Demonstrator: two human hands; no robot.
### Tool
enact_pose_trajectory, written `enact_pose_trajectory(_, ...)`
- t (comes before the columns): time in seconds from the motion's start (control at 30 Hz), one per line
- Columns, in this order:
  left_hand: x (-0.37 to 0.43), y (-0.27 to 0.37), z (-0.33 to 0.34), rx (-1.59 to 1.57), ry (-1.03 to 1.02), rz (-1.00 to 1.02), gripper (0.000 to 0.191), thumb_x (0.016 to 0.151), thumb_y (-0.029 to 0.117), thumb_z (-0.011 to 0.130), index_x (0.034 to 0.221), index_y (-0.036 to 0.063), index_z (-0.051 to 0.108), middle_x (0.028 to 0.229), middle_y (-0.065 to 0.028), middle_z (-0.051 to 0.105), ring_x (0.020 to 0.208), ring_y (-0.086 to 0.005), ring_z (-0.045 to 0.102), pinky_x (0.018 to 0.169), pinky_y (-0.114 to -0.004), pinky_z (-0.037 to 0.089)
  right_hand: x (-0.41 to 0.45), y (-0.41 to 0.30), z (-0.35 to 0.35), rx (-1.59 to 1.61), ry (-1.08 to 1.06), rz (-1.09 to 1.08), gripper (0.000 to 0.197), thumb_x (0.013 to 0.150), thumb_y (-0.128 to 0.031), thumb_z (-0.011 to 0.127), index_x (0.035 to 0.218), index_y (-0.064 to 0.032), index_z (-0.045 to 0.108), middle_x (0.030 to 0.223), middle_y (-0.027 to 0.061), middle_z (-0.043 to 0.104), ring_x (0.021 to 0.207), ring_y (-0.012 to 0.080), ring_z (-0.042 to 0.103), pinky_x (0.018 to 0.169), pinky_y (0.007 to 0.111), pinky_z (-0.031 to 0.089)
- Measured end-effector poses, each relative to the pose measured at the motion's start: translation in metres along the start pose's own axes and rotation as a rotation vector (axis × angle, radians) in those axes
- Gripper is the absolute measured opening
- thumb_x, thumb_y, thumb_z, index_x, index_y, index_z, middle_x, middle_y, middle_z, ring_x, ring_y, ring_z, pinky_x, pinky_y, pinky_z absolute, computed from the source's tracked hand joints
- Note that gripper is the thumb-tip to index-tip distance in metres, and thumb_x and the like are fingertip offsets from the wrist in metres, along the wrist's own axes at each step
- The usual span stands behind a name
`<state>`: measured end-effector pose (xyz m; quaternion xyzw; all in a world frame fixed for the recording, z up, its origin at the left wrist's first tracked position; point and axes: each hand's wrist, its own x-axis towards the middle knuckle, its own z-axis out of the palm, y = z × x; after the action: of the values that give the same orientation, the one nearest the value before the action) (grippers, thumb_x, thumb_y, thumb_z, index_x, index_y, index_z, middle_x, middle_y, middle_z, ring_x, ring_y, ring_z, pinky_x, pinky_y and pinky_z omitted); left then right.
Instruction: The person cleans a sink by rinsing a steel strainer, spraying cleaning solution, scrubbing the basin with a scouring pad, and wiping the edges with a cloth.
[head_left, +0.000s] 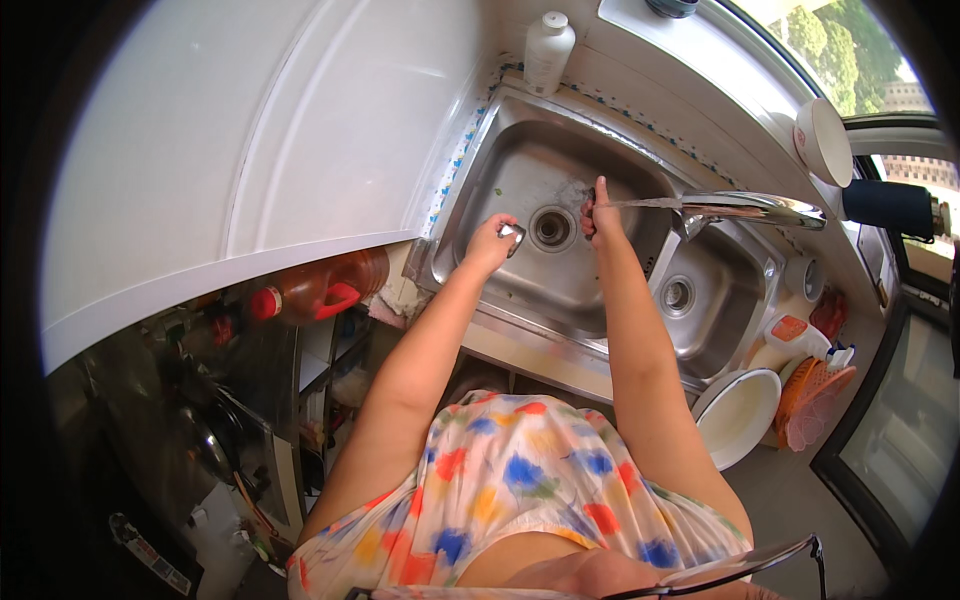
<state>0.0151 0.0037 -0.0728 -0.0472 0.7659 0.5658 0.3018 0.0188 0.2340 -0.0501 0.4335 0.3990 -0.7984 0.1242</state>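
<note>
My left hand (489, 246) is closed around a small shiny metal object (514, 237), perhaps a lid or cup, over the left side of the large stainless-steel sink basin (517, 161). To the right of the drain (553, 229), my right hand (606, 216) grips a small dark object (588, 214) with the thumb raised. Its shape is mostly hidden by the fingers. A stream of water (645, 203) runs from the chrome faucet (757, 208) onto the right hand. Small green scraps lie on the basin floor.
A smaller basin (712, 300) adjoins on the right. Beyond it are a white enamel basin (739, 420), orange plastic baskets (802, 401) and a spray bottle (795, 334). A white bottle (549, 56) stands at the back corner. At left, a red-capped oil jug (330, 289) sits below a white panel (360, 112).
</note>
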Motion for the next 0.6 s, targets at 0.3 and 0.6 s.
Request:
enact_pose_trajectory(0.3,-0.011,0.014,0.002,0.280,-0.008,0.052,0.018,0.082,0.003,0.053,0.098,0.0100,0.060,0.088,-0.0067,0.061,0.077,-0.0149,0.057,0.073,-0.029,0.044,0.010,0.006,0.008,-0.410,0.163,-0.333,0.042,0.082,-0.035,0.060,0.106,-0.0028,0.050,0.071,0.0091,0.055,0.060,0.0170,0.056,0.043,0.032,0.049)
enact_pose_trajectory(0.6,-0.016,0.006,-0.010,0.506,0.058,0.120,0.018,0.082,0.006,0.053,0.096,0.0126,0.061,0.084,-0.0061,0.063,0.079,-0.0192,0.059,0.080,-0.030,0.041,0.062,0.066,-0.092,-1.621,0.571,-0.890,0.052,0.082,-0.011,0.051,0.131,-0.0032,0.036,0.143,0.0167,0.021,0.127,0.0410,0.024,0.104,0.047,0.024)
